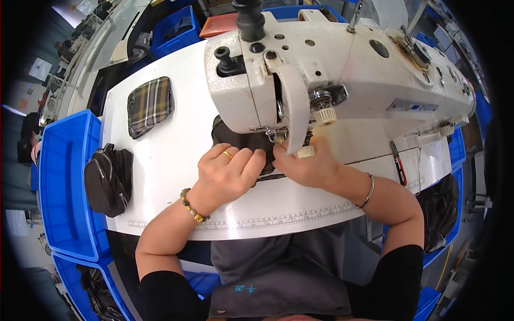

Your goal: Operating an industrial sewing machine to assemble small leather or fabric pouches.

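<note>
A dark brown fabric piece (238,135) lies under the head of a white sewing machine (353,64). My left hand (227,170), with a ring on one finger, is closed with curled fingers on the near left part of the fabric. Against its right edge, close to the needle area, my right hand (308,165) pinches the cloth between thumb and fingers. The machine head hides the fabric's far right part, and my fingers cover its near edge.
On the white tabletop (176,176) lie a plaid fabric piece (150,106), a dark zippered pouch (108,179) and a red-and-black cutter (398,163). A blue bin (67,182) stands at the left. Dark pieces (441,211) fill another bin at the right.
</note>
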Demonstrator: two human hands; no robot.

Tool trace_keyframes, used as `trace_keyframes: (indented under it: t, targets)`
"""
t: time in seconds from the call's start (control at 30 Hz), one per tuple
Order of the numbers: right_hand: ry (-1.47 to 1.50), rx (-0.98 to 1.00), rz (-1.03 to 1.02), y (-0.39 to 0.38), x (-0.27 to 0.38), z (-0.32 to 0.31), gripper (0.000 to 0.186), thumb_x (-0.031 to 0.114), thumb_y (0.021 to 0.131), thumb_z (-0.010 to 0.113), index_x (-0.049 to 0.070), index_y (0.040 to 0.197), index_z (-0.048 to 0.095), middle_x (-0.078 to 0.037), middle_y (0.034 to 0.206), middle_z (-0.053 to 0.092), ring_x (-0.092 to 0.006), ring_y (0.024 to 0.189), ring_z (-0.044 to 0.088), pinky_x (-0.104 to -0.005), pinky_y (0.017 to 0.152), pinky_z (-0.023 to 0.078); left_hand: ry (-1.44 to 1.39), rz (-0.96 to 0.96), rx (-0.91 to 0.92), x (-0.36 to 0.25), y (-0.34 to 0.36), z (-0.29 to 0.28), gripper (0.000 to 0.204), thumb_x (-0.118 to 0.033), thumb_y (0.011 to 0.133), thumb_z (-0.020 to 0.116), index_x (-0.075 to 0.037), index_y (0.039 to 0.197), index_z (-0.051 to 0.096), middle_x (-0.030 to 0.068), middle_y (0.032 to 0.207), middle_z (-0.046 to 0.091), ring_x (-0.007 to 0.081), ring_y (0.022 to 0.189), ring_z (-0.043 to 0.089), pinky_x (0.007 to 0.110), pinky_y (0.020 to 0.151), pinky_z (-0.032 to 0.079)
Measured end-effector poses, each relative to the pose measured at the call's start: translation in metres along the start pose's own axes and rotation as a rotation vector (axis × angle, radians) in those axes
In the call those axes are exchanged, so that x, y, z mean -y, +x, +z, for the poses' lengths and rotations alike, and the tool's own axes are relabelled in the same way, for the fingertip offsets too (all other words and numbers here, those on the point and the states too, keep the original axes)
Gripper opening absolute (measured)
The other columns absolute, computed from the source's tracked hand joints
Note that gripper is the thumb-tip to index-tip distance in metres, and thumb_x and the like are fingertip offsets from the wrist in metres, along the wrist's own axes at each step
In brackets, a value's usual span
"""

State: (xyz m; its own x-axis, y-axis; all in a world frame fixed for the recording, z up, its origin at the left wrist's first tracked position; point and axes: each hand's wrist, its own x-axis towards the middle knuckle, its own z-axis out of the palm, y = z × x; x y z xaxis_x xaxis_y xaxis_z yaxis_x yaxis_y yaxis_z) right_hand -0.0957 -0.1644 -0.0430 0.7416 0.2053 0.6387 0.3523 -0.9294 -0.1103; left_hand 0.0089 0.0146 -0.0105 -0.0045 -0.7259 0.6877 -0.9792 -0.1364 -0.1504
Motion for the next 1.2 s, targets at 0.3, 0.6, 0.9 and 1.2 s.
trace_keyframes:
  t: [0.3, 0.6, 0.9, 1.2]
  targets:
    - [-0.077, -0.031, -0.145, -0.004, -0.001, 0.000, 0.014, 0.008, 0.065, 0.064, 0.005, 0.078, 0.062, -0.004, 0.065, 0.057, -0.0197, 0.050, 0.057, -0.0317, 0.042, 0.045, -0.196, -0.123, 0.257, 0.008, 0.013, -0.016, 0.024, -0.014, 0.061, 0.073, -0.011, 0.082, 0.062, 0.0003, 0.073, 0.057, 0.0173, 0.062, 0.058, 0.028, 0.055, 0.047]
    - [-0.071, -0.115, -0.232, -0.001, 0.006, -0.003, 0.014, 0.011, 0.066, 0.064, 0.003, 0.077, 0.063, 0.000, 0.064, 0.052, -0.0147, 0.049, 0.051, -0.0300, 0.040, 0.041, -0.559, -0.327, 0.423, 0.010, 0.013, -0.021, 0.022, -0.013, 0.077, 0.073, -0.008, 0.098, 0.071, 0.0044, 0.099, 0.068, 0.0236, 0.085, 0.064, 0.033, 0.073, 0.052]
    - [0.055, 0.010, -0.106, -0.009, 0.018, -0.010, 0.012, 0.013, 0.072, 0.064, 0.004, 0.078, 0.061, 0.000, 0.055, 0.046, -0.0157, 0.040, 0.049, -0.0301, 0.038, 0.038, -0.915, -0.650, 0.535, 0.025, 0.008, -0.008, 0.013, -0.002, 0.080, 0.071, -0.002, 0.092, 0.067, 0.0089, 0.094, 0.067, 0.0270, 0.085, 0.062, 0.033, 0.076, 0.050]
    - [0.222, 0.388, -0.025, -0.014, 0.023, -0.021, 0.010, 0.007, 0.078, 0.059, -0.002, 0.081, 0.061, -0.007, 0.060, 0.060, -0.0214, 0.050, 0.061, -0.0339, 0.041, 0.045, -0.478, -0.237, 0.465, 0.003, 0.009, -0.008, 0.019, -0.006, 0.073, 0.074, -0.006, 0.092, 0.069, 0.0035, 0.094, 0.063, 0.0238, 0.077, 0.059, 0.035, 0.069, 0.043]
